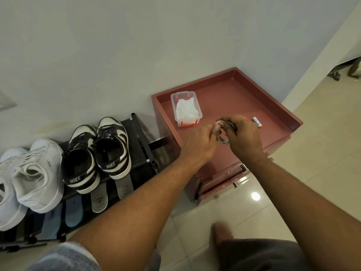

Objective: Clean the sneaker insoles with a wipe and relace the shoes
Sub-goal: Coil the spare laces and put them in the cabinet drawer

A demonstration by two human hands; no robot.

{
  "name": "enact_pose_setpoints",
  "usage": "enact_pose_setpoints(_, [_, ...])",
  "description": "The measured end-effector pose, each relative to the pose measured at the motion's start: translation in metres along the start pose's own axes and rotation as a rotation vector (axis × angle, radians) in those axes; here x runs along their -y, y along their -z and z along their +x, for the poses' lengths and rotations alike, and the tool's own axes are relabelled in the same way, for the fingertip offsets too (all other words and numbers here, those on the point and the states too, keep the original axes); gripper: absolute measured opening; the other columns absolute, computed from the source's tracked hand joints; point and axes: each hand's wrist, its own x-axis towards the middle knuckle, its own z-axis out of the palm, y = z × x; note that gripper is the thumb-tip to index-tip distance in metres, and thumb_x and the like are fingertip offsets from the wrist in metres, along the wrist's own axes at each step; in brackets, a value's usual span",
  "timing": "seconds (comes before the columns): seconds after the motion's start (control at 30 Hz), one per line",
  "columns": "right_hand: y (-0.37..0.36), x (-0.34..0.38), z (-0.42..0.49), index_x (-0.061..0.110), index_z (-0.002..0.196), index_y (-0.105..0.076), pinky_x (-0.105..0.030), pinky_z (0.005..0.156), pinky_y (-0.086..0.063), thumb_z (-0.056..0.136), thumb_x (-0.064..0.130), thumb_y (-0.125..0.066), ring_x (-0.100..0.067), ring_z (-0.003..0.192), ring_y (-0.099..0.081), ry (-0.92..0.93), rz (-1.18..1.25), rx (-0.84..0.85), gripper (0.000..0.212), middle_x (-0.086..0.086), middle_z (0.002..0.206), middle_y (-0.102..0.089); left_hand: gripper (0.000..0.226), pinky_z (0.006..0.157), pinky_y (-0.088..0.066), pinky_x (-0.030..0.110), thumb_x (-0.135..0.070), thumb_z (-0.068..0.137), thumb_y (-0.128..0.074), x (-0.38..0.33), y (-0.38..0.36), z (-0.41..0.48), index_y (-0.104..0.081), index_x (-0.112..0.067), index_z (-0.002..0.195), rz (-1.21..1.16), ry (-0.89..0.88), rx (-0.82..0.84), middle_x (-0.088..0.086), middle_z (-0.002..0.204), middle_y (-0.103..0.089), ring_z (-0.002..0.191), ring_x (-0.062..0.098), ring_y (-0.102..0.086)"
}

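Note:
Both hands meet over the red cabinet top. My right hand grips a small pale coiled band, which looks like a rolled-up lace. My left hand pinches the coil's near side with its fingertips. A clear plastic box holding white wipes stands just behind my hands. To the left, a pair of black-and-white sneakers with dark laces sits on a black shoe rack. Two grey insoles stick out from under them.
Two white sneakers stand at the rack's left end, with blue insoles lying below them. A small battery lies on the cabinet top to the right. The cabinet's drawer is slightly open. A tiled floor spreads to the right.

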Motion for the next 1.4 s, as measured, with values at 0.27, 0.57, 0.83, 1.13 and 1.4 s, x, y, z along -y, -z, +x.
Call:
enact_pose_setpoints(0.27, [-0.002,0.002,-0.001,0.017,0.110,-0.078,-0.022,0.080,-0.052,0.100,0.018,-0.066,-0.006,0.092,-0.067,-0.006,0.060,0.033,0.016,0.007,0.098,-0.073,0.041,0.085,-0.059,0.050,-0.055,0.108,-0.034,0.006,-0.009,0.002,-0.063,-0.026,0.114,-0.109,0.052,0.153,-0.005,0.105,-0.075,0.095,0.017,-0.071])
enact_pose_setpoints(0.57, [-0.004,-0.002,-0.002,0.018,0.110,-0.077,-0.018,0.071,-0.048,0.102,0.015,-0.063,-0.003,0.079,-0.065,-0.067,0.166,0.026,0.016,0.014,0.090,-0.070,0.034,0.080,-0.057,0.053,-0.042,0.114,-0.040,-0.001,-0.007,0.002,-0.063,-0.019,0.106,-0.211,0.079,0.100,-0.001,0.091,-0.069,0.085,0.022,-0.067])
enact_pose_setpoints(0.83, [-0.015,-0.006,-0.004,0.018,0.105,-0.078,-0.026,0.063,-0.057,0.103,0.016,-0.063,-0.010,0.070,-0.069,-0.240,0.334,0.004,0.014,0.006,0.082,-0.075,0.032,0.073,-0.058,0.047,-0.042,0.114,-0.043,-0.003,-0.014,0.002,-0.066,-0.020,0.107,-0.157,0.108,0.016,-0.001,0.089,-0.070,0.081,0.018,-0.067])
enact_pose_setpoints(1.13, [-0.031,-0.031,-0.006,0.016,0.105,-0.077,-0.026,0.066,-0.057,0.103,0.018,-0.063,-0.005,0.069,-0.069,-0.350,0.277,-0.009,0.014,0.008,0.083,-0.075,0.036,0.072,-0.057,0.049,-0.046,0.112,-0.045,0.003,-0.021,0.005,-0.069,-0.021,0.106,-0.206,0.268,0.154,0.003,0.088,-0.073,0.079,0.024,-0.069])
enact_pose_setpoints(1.4, [-0.050,-0.071,-0.005,0.017,0.102,-0.075,-0.037,0.074,-0.059,0.102,0.024,-0.064,-0.011,0.073,-0.069,-0.512,0.232,-0.069,0.014,0.004,0.082,-0.073,0.028,0.085,-0.062,0.046,-0.042,0.110,-0.048,0.028,-0.007,0.016,-0.070,-0.026,0.115,-0.208,0.361,0.046,-0.002,0.094,-0.076,0.087,0.021,-0.073])
